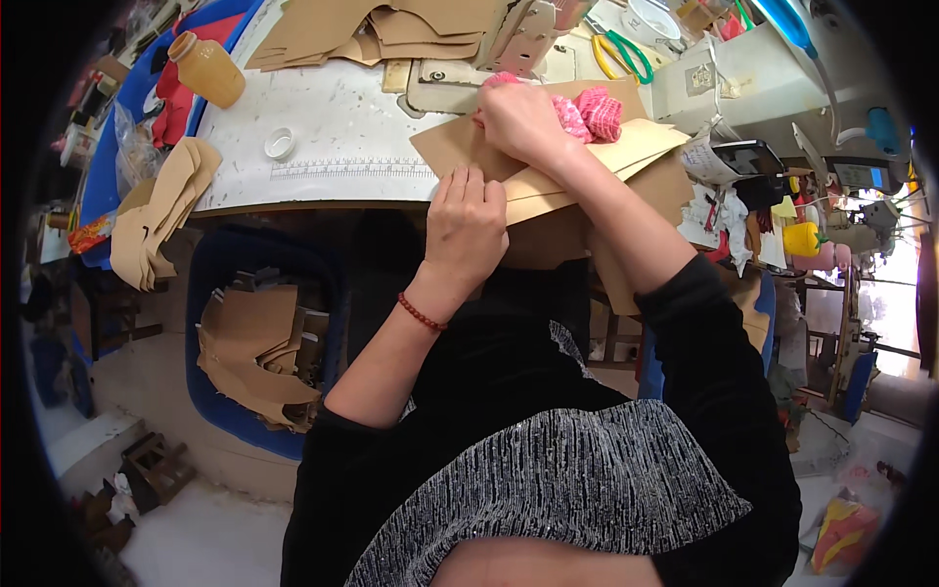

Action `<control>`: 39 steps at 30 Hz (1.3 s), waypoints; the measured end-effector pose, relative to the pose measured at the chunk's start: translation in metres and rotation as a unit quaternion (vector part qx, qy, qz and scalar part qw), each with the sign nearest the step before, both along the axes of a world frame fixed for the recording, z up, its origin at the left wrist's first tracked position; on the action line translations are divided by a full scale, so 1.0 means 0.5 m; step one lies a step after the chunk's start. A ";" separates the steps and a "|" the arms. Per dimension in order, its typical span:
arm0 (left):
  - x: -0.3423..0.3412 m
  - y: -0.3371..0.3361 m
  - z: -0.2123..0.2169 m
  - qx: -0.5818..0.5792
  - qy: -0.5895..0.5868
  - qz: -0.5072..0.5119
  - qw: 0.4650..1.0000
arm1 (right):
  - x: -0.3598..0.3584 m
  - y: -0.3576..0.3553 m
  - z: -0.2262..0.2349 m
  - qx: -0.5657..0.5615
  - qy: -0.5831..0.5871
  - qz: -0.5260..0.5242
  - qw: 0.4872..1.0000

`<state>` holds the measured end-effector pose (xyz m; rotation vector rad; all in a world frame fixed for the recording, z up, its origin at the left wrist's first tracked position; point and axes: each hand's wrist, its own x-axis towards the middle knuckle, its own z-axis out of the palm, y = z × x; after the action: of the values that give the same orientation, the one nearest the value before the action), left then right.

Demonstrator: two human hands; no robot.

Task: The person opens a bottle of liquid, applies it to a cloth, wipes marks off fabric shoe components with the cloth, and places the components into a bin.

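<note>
The white worktable (362, 122) is crowded around its rim, in a room full of sewing supplies. The left hand (467, 220) has its fingers bent over the near edge of the tan cut panels (558, 191), perhaps to keep them aligned; whether it pinches or only presses, I cannot tell. The right hand (523, 119) is clenched above the panels. A pink knitted cloth (599, 112) shows beside it, but its grip on this is hidden. The panels lie overlapping before the sewing machine (523, 44), probably for easy reach. Green-handled scissors (631, 57) rest farther behind. To the left, a printed ruler scale (352, 168) runs near the table edge, maybe for quick measuring, and beyond it a small white cap (280, 144) and an amber jar (207, 70).
</note>
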<state>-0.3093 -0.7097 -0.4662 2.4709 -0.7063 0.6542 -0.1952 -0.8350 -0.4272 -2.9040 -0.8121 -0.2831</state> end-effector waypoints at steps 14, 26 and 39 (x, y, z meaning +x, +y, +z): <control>-0.005 0.004 0.003 0.024 -0.074 0.011 0.997 | -0.040 -0.007 -0.017 0.058 0.013 0.060 0.996; 0.085 0.004 0.073 0.129 0.124 0.027 0.984 | -0.111 -0.234 0.149 0.311 -0.325 -0.135 0.883; 0.193 0.029 0.046 -0.057 0.318 -0.083 0.943 | -0.270 -0.320 0.078 0.406 -0.244 -0.253 0.843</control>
<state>-0.2131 -0.6950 -0.4433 2.2784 -0.5804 -0.1723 -0.3303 -0.9952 -0.3880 -2.1505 0.1042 -1.1295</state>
